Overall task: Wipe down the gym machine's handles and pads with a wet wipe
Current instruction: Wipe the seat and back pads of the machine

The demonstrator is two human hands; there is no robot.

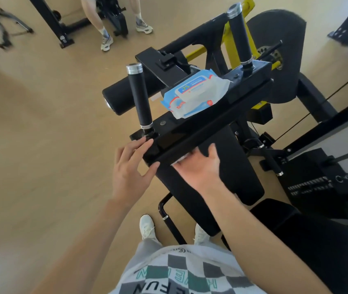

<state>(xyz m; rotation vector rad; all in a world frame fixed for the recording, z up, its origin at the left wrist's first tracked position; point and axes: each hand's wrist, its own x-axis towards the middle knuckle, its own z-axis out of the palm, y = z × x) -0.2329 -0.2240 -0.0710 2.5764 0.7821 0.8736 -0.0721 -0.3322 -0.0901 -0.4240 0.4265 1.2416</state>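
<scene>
A blue-and-white soft pack of wet wipes [194, 93] is laid on the flat black steel crossbar [217, 115] between the two upright black foam-gripped handles with chrome caps [140, 96], probably so that a fresh sheet is within reach while the machine is cleaned. The left hand [131, 168] is set against the near end of that crossbar, fingers straight on top and thumb just below the edge, apparently to steady the body; nothing is gripped by it. The white wet wipe [180, 161] is pressed onto the long black upholstered pad [236, 166] just under the crossbar by the right hand [200, 168], whose fingers are spread flat, not curled. The handles are not being touched.
</scene>
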